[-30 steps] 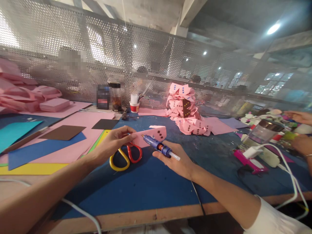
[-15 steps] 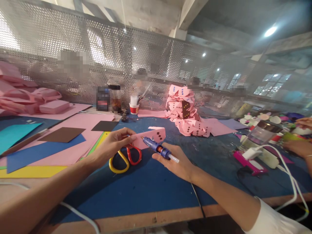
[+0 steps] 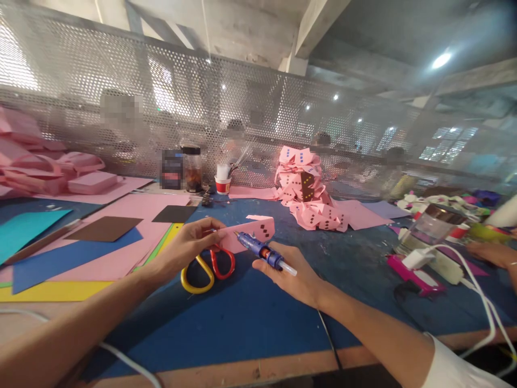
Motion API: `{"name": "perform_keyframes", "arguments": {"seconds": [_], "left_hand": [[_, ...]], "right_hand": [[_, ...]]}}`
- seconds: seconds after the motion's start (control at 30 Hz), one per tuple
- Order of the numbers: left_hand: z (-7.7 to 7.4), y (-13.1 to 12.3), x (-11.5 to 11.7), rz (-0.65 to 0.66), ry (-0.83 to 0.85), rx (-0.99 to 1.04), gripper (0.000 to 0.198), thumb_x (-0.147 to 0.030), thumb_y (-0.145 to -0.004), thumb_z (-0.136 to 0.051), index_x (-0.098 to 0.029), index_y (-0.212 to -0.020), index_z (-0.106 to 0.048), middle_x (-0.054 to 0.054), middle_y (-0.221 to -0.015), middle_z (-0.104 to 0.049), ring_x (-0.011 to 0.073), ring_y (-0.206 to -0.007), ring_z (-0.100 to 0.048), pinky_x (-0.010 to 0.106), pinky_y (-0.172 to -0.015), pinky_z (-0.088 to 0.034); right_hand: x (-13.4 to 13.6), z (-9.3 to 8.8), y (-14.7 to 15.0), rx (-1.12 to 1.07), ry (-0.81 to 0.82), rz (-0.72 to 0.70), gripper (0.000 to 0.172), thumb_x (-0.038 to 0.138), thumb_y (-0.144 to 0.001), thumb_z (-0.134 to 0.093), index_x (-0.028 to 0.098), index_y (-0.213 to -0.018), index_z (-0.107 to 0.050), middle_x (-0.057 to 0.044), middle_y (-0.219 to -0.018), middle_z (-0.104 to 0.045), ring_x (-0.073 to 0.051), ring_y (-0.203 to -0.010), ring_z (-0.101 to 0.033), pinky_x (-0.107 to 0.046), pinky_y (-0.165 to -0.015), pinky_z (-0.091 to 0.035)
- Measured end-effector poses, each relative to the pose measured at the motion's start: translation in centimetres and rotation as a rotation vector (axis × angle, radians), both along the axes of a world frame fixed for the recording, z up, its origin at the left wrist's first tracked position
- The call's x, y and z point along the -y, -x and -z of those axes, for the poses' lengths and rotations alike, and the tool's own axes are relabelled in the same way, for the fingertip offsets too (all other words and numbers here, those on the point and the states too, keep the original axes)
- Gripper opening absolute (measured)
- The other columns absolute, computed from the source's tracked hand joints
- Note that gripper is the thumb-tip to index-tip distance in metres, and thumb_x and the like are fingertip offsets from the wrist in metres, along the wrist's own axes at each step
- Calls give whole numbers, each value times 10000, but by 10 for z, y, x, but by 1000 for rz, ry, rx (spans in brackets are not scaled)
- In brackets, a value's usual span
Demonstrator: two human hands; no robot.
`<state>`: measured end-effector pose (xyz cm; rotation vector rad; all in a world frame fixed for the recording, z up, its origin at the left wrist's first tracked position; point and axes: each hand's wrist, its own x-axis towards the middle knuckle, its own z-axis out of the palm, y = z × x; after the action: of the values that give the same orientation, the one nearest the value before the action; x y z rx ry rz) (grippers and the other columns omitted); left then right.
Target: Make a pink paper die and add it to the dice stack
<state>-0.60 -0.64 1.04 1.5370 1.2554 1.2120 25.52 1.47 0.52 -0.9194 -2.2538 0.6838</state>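
A strip of pink paper (image 3: 254,230) with dark diamond shapes near its right end is pinched at its left end by my left hand (image 3: 197,237). My right hand (image 3: 297,272) is wrapped round a blue glue gun (image 3: 258,249), a clear glue stick poking out of its back. The gun's nozzle is at the strip's near face; whether it touches the paper I cannot tell. Below my left hand lie scissors (image 3: 197,277) with one yellow and one red handle loop, their blades hidden behind hand and paper.
Coloured sheets (image 3: 76,253) lie at left, below a pink paper pile (image 3: 36,167). Decorated pink pieces (image 3: 305,188) are heaped at the back. A red-and-white cup (image 3: 222,185) and a lidded jar (image 3: 193,170) stand nearby. At right are a pink power strip (image 3: 416,276) and another person's hand (image 3: 490,253).
The view has tilted slightly, so things sit a little lower. Both my hands keep their holds on strip and glue gun. The other person's upper hand at far right has moved.
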Motion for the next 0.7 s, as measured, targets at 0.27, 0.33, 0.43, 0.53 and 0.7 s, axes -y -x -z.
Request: {"name": "perform_keyframes", "arguments": {"seconds": [0.27, 0.33, 0.43, 0.53, 0.7], "left_hand": [[2, 1, -2, 11, 3, 17, 285, -486, -836, -703, -218, -930, -692, 34, -860, -710, 194, -783, -643, 325, -766, -528], [2, 2, -2, 17, 3, 23, 286, -486, -835, -705, -218, -933, -692, 36, -873, -708, 197, -794, -643, 333, -778, -529], [3, 3, -2, 23, 2, 28, 284, -482, -840, -703, -215, -935, -686, 32, -870, -694, 195, -797, -636, 337, -784, -529], [4, 3, -2, 21, -1, 24, 293, -487, -842, -701, -210, -936, -679, 28, -857, -681, 188, -788, -627, 328, -773, -523], [3, 3, -2, 27, 4, 9, 307, -493, -853, -691, -204, -953, -669, 23, -861, -676, 179, -789, -623, 316, -773, -513]], "right_hand": [[1, -1, -1, 1, 14, -19, 344, 457, -908, -636, 216, -729, -468, 36, -641, -525, -111, -554, -485, -225, -528, -338], [0, -1, -1, 1, 11, -9, 349, 451, -900, -652, 215, -724, -463, 37, -650, -526, -110, -562, -475, -226, -534, -334], [0, 0, -1, 10, 8, -15, 344, 442, -898, -657, 213, -728, -465, 35, -665, -532, -110, -577, -473, -225, -543, -334], [0, 0, -1, 15, -1, -20, 337, 432, -901, -655, 212, -733, -463, 33, -676, -530, -109, -586, -459, -221, -542, -328], [1, 0, -1, 20, 2, -22, 351, 427, -902, -652, 212, -725, -439, 36, -676, -503, -105, -591, -416, -218, -540, -305]]}}
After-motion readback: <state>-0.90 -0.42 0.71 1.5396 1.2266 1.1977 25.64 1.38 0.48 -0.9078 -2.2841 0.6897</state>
